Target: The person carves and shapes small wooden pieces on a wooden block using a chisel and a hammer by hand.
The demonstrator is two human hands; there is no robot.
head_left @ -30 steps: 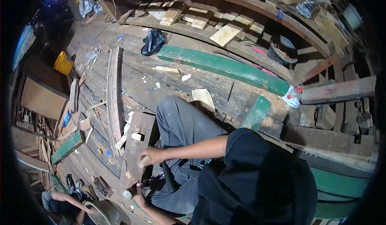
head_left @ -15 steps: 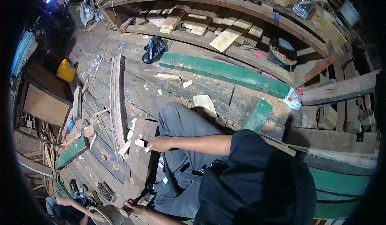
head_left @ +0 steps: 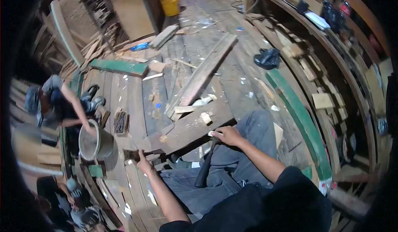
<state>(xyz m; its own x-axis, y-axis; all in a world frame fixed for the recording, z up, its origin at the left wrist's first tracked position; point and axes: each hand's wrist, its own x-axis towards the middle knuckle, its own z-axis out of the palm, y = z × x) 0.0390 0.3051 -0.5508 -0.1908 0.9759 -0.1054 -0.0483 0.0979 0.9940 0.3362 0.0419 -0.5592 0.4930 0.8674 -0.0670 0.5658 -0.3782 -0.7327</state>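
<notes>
My left hand (head_left: 144,165) is closed around a wooden-handled tool (head_left: 132,154). Its dark, blade-like part points toward the thick plank (head_left: 188,128) in front of me. Between the fingers of my right hand (head_left: 229,136) is a small pale wood piece (head_left: 213,134), close to the plank's near edge. A black-handled tool (head_left: 203,172) leans on my lap just below that hand; its upper end is hard to make out. On the plank lies a small pale wood block (head_left: 206,118).
A co-worker (head_left: 54,101) at left reaches into a bucket (head_left: 97,143). Near it sits a box of nails or similar thin pieces (head_left: 121,122). Long boards (head_left: 203,74), a green beam (head_left: 300,122), a black bag (head_left: 267,59) and a yellow bucket (head_left: 170,5) are around. More people (head_left: 85,203) are at lower left.
My view has swung to the left, bringing the co-worker and bucket further into sight. The pale piece stays in my right hand, and the wooden-handled tool in my left shows more fully.
</notes>
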